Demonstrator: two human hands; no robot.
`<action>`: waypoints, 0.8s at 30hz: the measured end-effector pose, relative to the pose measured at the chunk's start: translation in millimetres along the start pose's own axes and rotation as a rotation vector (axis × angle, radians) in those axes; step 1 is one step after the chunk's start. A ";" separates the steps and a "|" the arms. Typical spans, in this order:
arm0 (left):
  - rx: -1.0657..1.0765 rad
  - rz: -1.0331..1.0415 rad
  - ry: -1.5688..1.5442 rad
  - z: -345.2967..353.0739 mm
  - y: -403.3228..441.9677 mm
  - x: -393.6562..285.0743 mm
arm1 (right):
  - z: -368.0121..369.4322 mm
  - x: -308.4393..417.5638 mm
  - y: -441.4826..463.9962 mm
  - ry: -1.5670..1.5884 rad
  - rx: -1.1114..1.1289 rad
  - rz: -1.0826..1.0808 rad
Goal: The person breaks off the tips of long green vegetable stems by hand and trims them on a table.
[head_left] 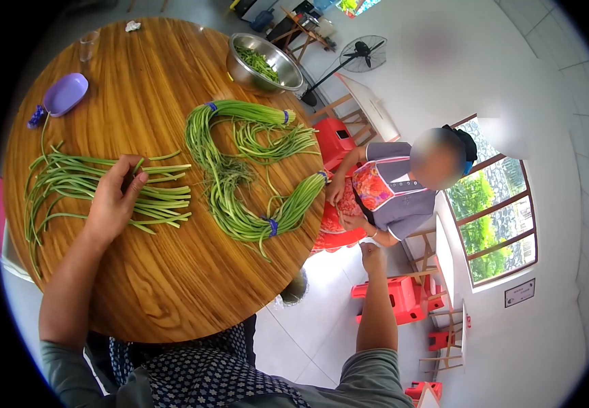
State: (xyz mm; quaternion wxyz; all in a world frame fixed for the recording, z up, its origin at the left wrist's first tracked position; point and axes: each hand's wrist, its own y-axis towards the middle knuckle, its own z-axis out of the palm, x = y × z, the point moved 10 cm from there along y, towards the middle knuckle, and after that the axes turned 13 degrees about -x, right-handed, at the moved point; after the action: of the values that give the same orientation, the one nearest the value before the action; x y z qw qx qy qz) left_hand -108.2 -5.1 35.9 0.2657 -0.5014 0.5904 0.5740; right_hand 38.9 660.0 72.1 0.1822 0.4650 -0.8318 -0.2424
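Observation:
Loose garlic scapes (161,204) lie spread on the wooden table at the left. My left hand (114,197) rests over them, thumb and fingers closed around a green scape near the cut ends. Out past the table's right edge, my right hand (372,258) is raised with its fingers curled together; whatever it holds, if anything, is too small to make out. To the right of the loose scapes are long bundles of garlic scapes (223,183), tied with blue bands and bent in curves. A smaller loose bunch (274,141) lies between their bends.
On the round table (138,285) stand a steel bowl (240,71) with cut green pieces, a purple dish (66,94), blue bands (36,117) and a glass (89,46). Another person (389,177) is at the right edge. Red stools (403,299) and a fan (364,54) stand beyond.

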 end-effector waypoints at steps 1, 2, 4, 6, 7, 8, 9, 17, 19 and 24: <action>-0.001 0.000 0.000 -0.3 -0.1 -0.3 | -2.0 1.2 -1.0 0.027 0.024 0.002; 0.010 0.017 -0.003 0.4 -0.5 -2.6 | -3.0 3.7 -1.9 0.054 0.049 0.001; 0.018 0.031 -0.005 0.8 -1.3 -4.2 | -10.1 7.1 -2.6 0.025 0.025 -0.002; 0.011 0.094 -0.002 0.2 -2.2 -10.4 | -14.2 11.8 -3.5 -0.002 0.000 -0.006; 0.008 0.091 0.000 -0.6 -2.2 -10.7 | -17.2 15.0 -5.7 -0.005 -0.036 -0.040; 0.035 0.070 -0.007 1.7 -2.7 -9.8 | -20.5 17.9 -7.7 -0.009 -0.071 -0.074; 0.064 0.050 -0.014 4.3 -3.6 -8.5 | -18.8 18.3 -8.9 -0.008 -0.069 -0.076; 0.078 0.236 0.108 7.6 -7.3 -23.8 | 42.0 34.0 -22.9 1.704 0.451 0.736; 0.121 0.154 0.194 11.6 -10.7 -13.4 | 30.7 106.7 -23.6 1.819 0.451 0.723; 0.158 0.118 0.112 20.5 -14.1 4.2 | -2.5 327.1 -76.5 1.728 0.718 0.625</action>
State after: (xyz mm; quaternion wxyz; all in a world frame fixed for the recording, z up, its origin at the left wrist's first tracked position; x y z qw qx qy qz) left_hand -102.5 15.3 22.2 0.2365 -0.4745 0.6762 0.5115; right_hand -71.3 343.1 55.8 0.6310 0.2692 -0.5223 0.5065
